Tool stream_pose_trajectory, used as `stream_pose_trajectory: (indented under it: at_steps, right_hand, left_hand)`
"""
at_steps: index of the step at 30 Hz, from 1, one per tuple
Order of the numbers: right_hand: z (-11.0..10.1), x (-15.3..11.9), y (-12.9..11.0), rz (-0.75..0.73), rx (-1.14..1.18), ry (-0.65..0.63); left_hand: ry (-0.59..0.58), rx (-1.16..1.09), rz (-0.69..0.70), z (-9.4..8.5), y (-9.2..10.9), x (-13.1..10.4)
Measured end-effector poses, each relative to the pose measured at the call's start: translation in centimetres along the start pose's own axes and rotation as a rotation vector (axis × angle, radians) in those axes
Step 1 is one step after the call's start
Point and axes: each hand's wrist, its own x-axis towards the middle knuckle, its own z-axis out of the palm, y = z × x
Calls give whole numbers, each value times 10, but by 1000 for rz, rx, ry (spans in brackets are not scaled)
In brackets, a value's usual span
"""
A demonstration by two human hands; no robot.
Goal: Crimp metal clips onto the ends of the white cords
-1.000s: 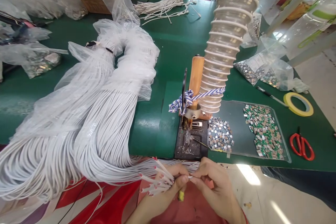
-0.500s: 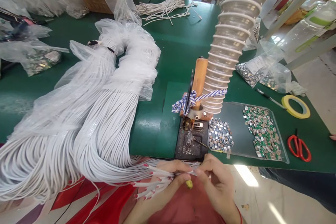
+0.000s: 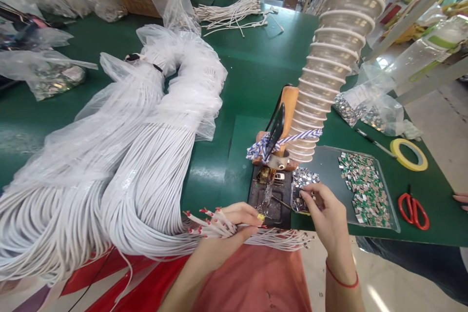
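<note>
My left hand [image 3: 234, 224] is closed around a bunch of white cables [image 3: 210, 223] with red-marked ends fanning out to its left. A small yellow piece [image 3: 261, 217] shows at its fingertips. My right hand [image 3: 329, 212] reaches over the near edge of a pile of small metal connectors [image 3: 305, 175]. Its thumb and forefinger are pinched close together at the pile; whatever is between them is too small to make out. Left of that pile, a soldering iron with an orange handle [image 3: 290, 107] stands tip down above a dark, solder-spattered base [image 3: 266, 204].
A clear ribbed hose [image 3: 329, 63] rises behind the iron. Large bundles of white cable [image 3: 153, 175], partly wrapped in plastic, cover the left. A tray [image 3: 331, 156] holds green-and-silver connectors [image 3: 365, 190]. Red scissors [image 3: 413, 210], yellow tape [image 3: 408, 154] and a pen [image 3: 375, 142] lie right. Another person's hand [image 3: 461, 200] shows at the edge.
My right hand has left the cable ends by my left hand and moved up and right to the metal connectors. My left hand still holds the cables, slightly higher.
</note>
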Motion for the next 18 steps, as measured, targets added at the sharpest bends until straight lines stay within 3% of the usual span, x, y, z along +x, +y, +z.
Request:
stream_pose_trajectory:
  at_steps: [4, 8, 12, 18]
  right_hand:
    - [1, -22, -14, 11, 346, -153]
    - [17, -41, -33, 166, 602, -262]
    - [30, -45, -43, 246, 573, -338]
    - [37, -44, -44, 232, 521, -365]
  left_hand:
    - [-27, 26, -6, 1, 1, -2]
    - [-44, 56, -23, 3, 1, -3]
    - [-64, 82, -38, 5, 3, -4]
    - [-31, 159, -55, 6, 7, -6]
